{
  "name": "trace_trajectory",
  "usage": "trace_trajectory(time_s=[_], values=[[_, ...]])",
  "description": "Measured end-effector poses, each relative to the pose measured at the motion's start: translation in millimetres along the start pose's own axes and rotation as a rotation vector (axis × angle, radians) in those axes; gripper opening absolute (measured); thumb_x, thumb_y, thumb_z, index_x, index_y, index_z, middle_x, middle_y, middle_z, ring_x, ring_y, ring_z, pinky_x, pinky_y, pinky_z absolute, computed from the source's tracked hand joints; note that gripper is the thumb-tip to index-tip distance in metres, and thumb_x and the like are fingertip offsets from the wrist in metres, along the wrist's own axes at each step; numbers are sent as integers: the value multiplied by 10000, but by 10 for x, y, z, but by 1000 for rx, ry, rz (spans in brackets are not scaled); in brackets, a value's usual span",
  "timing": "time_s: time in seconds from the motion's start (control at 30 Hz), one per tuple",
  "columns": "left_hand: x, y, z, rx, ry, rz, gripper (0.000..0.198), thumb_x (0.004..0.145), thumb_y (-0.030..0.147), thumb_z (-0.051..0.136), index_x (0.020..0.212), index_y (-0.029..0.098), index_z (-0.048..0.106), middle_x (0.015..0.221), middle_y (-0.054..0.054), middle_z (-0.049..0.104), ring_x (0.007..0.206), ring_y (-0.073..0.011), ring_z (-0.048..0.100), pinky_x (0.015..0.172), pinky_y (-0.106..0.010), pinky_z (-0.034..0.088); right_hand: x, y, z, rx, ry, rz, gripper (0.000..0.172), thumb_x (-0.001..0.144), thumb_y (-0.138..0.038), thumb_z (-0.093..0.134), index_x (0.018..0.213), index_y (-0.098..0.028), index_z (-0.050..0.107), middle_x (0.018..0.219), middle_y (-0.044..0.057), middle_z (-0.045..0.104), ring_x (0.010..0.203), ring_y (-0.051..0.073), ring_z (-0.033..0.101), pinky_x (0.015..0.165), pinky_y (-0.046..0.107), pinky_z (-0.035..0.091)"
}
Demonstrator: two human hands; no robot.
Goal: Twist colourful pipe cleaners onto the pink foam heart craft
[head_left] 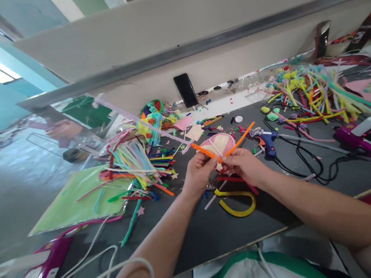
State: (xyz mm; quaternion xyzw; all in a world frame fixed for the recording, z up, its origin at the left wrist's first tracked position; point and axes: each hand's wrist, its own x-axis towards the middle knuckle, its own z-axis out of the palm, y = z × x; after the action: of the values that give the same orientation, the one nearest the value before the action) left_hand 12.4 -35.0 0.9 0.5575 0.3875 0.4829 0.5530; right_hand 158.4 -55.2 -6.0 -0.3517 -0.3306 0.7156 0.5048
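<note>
An orange pipe cleaner (244,137) is pinched between my two hands, its ends angled up in a V. My left hand (197,174) is closed on its left side and my right hand (244,166) on its right, fingertips nearly meeting. A long lavender pipe cleaner (148,125) slants away to the upper left from the orange left end; I cannot tell whether they are joined. Just behind my fingers lies a pink and cream round piece (226,142), partly hidden. A bent yellow strip (244,214) and red pieces (231,179) lie below my hands.
Bundled pipe cleaners (135,154) lie left over a green sheet (77,200). A blue glue gun (270,144) with a black cord sits right, near a tangled colourful heap (311,93). Purple power strips (41,270) flank me. A phone (185,90) leans against the partition.
</note>
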Motion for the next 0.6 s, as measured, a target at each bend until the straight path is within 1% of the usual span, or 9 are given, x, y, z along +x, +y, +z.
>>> trace_trajectory(time_s=[0.1,0.2,0.27,0.3,0.37,0.43,0.5,0.6], values=[[-3,13,-25,-27,-40,-30,227,678,324,716,790,142,638,633,3,625,537,-95,541,543,-228,437,0,-30,-37,134,-90,174,198,629,-246,758,689,-108,630,552,3,590,473,71,508,512,210,420],[-13,50,-42,-25,-73,-2,210,675,318,724,778,151,651,662,-5,631,575,-100,553,587,-239,458,-8,-49,-77,234,-201,326,155,681,-210,715,743,-103,621,597,9,604,486,68,512,543,224,440],[-18,67,-50,-23,-107,12,189,677,311,726,762,158,653,671,-5,627,596,-99,551,609,-240,459,-16,-53,-85,266,-271,384,143,703,-200,694,778,-107,615,612,10,600,496,69,506,556,236,440],[-18,69,-52,-28,-122,15,181,679,307,726,757,161,652,674,-2,622,603,-98,548,613,-239,457,-22,-52,-80,279,-298,390,149,704,-199,694,791,-112,611,609,3,590,496,66,494,560,238,436],[-15,59,-48,-48,-144,19,171,694,301,715,777,167,648,693,2,615,619,-95,542,621,-235,452,-35,-43,-51,287,-304,325,172,690,-211,715,782,-119,602,585,-17,557,491,57,459,571,239,425],[-10,33,-30,-69,-142,29,177,715,301,697,819,170,640,704,8,609,617,-87,532,614,-228,442,-45,-22,-7,239,-230,167,206,662,-244,744,740,-125,595,576,-28,540,486,50,431,565,232,402],[-8,1,2,-78,-108,37,202,726,307,685,863,170,628,702,14,603,603,-80,519,604,-222,434,-48,11,31,114,-91,-21,235,642,-293,754,699,-136,588,590,-23,554,494,59,433,548,232,378],[-13,-33,53,-50,0,51,228,704,308,703,853,156,619,672,24,588,583,-73,501,590,-213,419,-37,76,42,-161,131,-245,210,666,-327,718,689,-163,589,604,-22,564,527,86,448,535,239,357]])
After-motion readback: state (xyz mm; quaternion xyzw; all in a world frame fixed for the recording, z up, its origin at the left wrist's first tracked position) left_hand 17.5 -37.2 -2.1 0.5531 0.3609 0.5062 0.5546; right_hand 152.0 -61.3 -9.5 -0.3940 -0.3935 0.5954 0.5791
